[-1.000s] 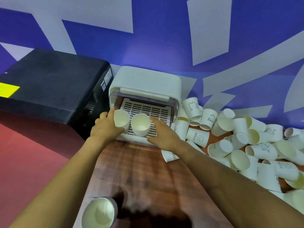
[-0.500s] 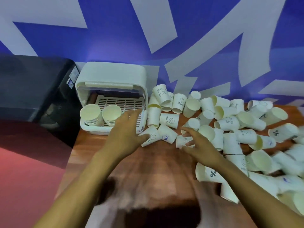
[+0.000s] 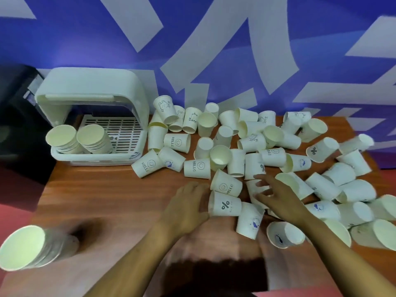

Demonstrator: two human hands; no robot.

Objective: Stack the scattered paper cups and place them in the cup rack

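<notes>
Cups are seen scattered in a loose heap across the right half of a wooden table, most lying on their sides, several printed with "HELLO", a smiley or a percent sign; two short stacks are held tilted in the open front of a white cup rack, which is set at the table's far left corner against a blue and white wall; a further stack is laid on its side at the near left edge, mouth toward the camera. Both hands are reached into the near edge of the heap; the left hand is placed with loosely extended fingers against the open rim of a percent-sign cup lying on its side, with a "HELLO" cup just beyond it; the right hand is held with fingers spread and slightly bent over a fallen cup, and whether it is touched cannot be told through the motion blur. Nothing is gripped by either hand. A dark appliance is partly visible to the left of the rack.
</notes>
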